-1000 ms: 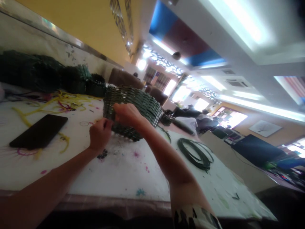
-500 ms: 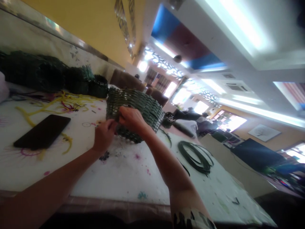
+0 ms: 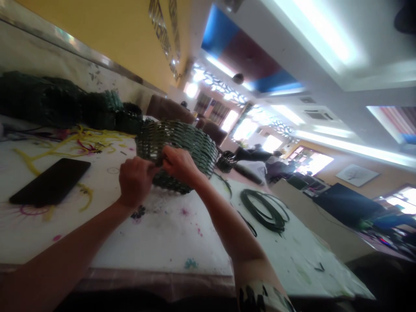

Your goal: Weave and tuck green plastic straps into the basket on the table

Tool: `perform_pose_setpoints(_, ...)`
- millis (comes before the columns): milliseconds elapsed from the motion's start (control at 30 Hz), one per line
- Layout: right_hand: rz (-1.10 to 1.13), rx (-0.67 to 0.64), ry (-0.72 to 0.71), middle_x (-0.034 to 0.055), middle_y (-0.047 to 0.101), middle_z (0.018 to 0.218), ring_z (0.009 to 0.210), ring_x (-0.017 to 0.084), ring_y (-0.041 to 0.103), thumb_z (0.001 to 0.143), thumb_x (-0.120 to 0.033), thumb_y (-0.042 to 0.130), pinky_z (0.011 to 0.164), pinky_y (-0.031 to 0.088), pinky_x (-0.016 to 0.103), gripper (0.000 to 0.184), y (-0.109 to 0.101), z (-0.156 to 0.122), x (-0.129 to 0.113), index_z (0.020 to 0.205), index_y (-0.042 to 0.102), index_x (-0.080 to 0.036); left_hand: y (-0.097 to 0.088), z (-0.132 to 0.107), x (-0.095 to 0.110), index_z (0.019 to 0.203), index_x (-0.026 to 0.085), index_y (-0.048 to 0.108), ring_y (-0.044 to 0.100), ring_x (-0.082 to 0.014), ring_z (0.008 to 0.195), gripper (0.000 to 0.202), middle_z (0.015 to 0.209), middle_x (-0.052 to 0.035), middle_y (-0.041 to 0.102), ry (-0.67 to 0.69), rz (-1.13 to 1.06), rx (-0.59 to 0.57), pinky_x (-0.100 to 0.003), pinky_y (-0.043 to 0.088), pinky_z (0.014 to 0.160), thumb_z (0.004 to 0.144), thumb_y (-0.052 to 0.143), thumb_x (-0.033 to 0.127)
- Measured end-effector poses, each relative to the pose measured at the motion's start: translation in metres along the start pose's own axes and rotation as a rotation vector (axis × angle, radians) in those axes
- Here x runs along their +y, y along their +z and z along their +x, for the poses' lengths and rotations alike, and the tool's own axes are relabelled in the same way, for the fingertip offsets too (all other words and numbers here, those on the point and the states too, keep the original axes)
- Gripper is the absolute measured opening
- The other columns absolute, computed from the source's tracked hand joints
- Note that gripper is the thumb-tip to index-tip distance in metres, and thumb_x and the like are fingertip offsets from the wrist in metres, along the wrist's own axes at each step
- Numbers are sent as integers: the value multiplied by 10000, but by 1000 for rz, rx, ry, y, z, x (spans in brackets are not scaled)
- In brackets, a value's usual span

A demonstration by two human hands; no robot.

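Observation:
A dark green woven basket (image 3: pixel 198 149) stands on the table in front of me, its open weave showing light at the upper left. Against its near side, my right hand (image 3: pixel 178 162) is closed, fingers curled at the weave. My left hand (image 3: pixel 136 177) is closed just to the left, its fingertips close to the right hand's. Between the two hands a short dark strip seems to show, too blurred to make out surely. The fingertips of both hands are partly hidden.
A black phone (image 3: pixel 50 182) lies on the patterned white tablecloth (image 3: pixel 156 251). Behind it are yellow strips (image 3: pixel 81 141) and dark green woven pieces (image 3: pixel 65 99) along the wall. A coil of green strip (image 3: pixel 263 211) rests at the right, with a short offcut (image 3: pixel 319 267) nearer the edge.
My left hand has risen slightly and turned, with its back more toward me. The right hand stays at the basket's near side. The whole view has shifted a little.

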State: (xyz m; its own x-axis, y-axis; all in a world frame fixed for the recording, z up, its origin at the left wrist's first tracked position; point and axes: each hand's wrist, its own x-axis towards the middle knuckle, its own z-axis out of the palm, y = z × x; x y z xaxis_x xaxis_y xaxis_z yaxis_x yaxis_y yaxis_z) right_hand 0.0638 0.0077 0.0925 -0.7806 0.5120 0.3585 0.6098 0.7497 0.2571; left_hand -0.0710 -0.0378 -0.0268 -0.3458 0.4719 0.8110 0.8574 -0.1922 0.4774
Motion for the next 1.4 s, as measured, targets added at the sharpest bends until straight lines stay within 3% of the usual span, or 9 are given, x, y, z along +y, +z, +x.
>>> perform_pose_setpoints(100,15,18,-11,53,713,930,825,189,601,953,-150,433,730,372,295,212,0,-3,1,1043,624,-173,4,0,-4,1050,172,618,561,-326,1038,478,1054,-184,640,81,-35,94,-473,424,958,970,465,618)
perform_pose_setpoints(200,110,50,-55,51,712,967,887,177,618,970,-137,424,806,406,279,229,0,-8,5,1036,641,-172,6,1,-10,1216,157,559,552,-313,1161,496,1211,-199,620,181,-147,67,-463,425,1049,989,456,586)
perform_pose_setpoints(333,261,222,-10,56,692,1045,976,153,627,1017,-149,427,877,435,258,251,0,-20,18,1089,667,-166,6,2,-17,1249,162,534,559,-304,1173,448,1204,-186,623,228,-185,29,-462,442,1069,990,498,525)
perform_pose_setpoints(433,225,304,61,57,668,1026,988,163,618,1036,-191,481,898,437,277,233,2,-26,24,1084,709,-180,8,2,-17,1240,174,526,560,-299,1165,421,1191,-174,620,238,-200,51,-473,451,1071,990,496,512)
perform_pose_setpoints(700,113,188,95,61,685,1081,1034,179,611,1054,-235,490,904,417,284,241,9,-18,9,1153,708,-208,12,1,-17,1209,172,509,533,-302,1183,399,1199,-180,594,191,-229,38,-494,435,1090,993,482,506)
perform_pose_setpoints(900,134,189,96,52,702,1082,1056,181,607,1057,-227,483,902,395,290,219,8,-19,6,1110,695,-207,13,-2,-16,1121,203,507,527,-290,1160,269,1167,-157,577,146,-227,30,-485,457,1071,971,531,425)
perform_pose_setpoints(1033,144,198,89,44,693,1068,1046,177,602,1058,-246,499,891,388,287,217,8,-21,6,1137,699,-218,13,-1,-15,1108,202,516,524,-289,1159,298,1153,-154,575,141,-233,31,-482,458,1074,975,518,470)
perform_pose_setpoints(1233,152,195,81,44,691,1019,1039,193,580,1054,-289,531,908,383,291,222,12,-26,5,1029,740,-218,14,-1,-13,1083,195,527,529,-298,1141,306,1131,-165,578,145,-225,46,-484,459,1064,993,476,482)
perform_pose_setpoints(1400,178,216,100,54,705,1043,1046,187,582,1053,-255,526,933,388,283,214,14,-30,2,1126,719,-196,13,1,-15,1124,179,542,549,-302,1133,343,1130,-173,595,185,-228,68,-471,477,1043,983,496,488)
